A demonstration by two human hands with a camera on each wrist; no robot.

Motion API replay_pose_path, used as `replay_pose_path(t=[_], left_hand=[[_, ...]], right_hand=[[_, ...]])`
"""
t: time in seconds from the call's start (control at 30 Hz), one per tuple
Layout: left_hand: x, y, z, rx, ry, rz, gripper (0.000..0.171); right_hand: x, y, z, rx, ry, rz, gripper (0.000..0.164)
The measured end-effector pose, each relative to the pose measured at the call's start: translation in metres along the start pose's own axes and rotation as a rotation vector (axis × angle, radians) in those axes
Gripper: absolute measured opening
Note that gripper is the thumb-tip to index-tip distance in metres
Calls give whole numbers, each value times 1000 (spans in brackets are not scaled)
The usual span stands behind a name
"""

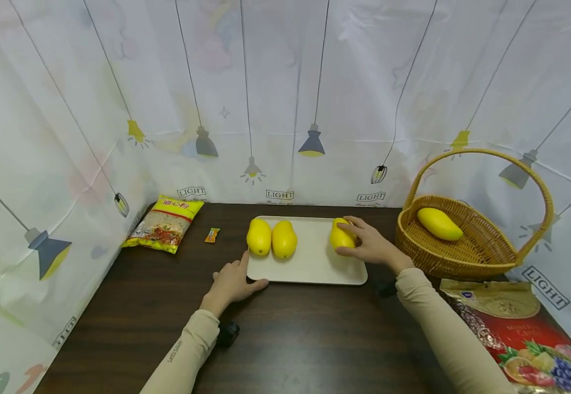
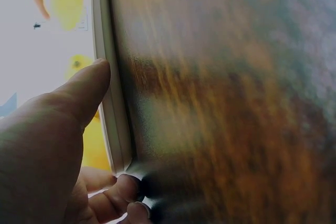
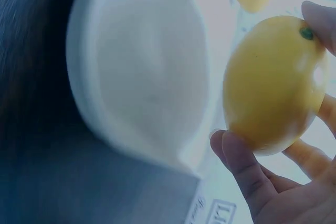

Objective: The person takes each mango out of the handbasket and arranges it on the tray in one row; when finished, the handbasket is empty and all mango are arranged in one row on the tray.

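Observation:
My right hand (image 1: pixel 371 244) grips a yellow mango (image 1: pixel 342 234) over the right end of a white rectangular tray (image 1: pixel 313 268). The right wrist view shows thumb and fingertips pinching this mango (image 3: pixel 275 85) at opposite ends, its small green stem spot near one of them. Two more yellow mangoes, the outer one (image 1: pixel 259 237) and the inner one (image 1: pixel 284 239), lie side by side on the tray's left end. At the front left corner, my left hand (image 1: pixel 231 282) is spread around the tray, touching it. The left wrist view has the thumb along the tray's rim (image 2: pixel 107 114).
To the right stands a wicker basket (image 1: pixel 462 269) with a tall handle and one mango (image 1: pixel 439 224) inside. A red-and-gold candy bag (image 1: pixel 526 334) lies before it. At the back left are a yellow food bag (image 1: pixel 164 223) and a small orange wrapped candy (image 1: pixel 212 235).

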State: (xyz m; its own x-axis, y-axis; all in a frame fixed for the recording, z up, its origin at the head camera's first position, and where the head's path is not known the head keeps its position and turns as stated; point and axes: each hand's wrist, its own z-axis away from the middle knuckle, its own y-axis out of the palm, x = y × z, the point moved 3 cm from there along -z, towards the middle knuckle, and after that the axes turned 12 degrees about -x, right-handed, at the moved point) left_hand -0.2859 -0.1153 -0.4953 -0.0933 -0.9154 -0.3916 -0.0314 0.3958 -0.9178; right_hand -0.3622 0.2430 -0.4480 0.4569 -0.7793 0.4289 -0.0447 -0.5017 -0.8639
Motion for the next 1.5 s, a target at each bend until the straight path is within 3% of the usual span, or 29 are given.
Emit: replay_pose_path(t=[0.23,0.6,1.17,1.5], left_hand=[[-1,3,3,2,-3,2,103],[-3,-1,5,-16,0,12,102],[-3,-2,3,-10,-9,-3,102],[-3,-1,3,-11,-8,-9,103]], right_hand=[[9,31,-7,42,-29,-11,77],[37,50,-20,73,-31,-36,77],[50,57,-26,72,-59,-63,75],[47,50,-22,95,2,-79,82]])
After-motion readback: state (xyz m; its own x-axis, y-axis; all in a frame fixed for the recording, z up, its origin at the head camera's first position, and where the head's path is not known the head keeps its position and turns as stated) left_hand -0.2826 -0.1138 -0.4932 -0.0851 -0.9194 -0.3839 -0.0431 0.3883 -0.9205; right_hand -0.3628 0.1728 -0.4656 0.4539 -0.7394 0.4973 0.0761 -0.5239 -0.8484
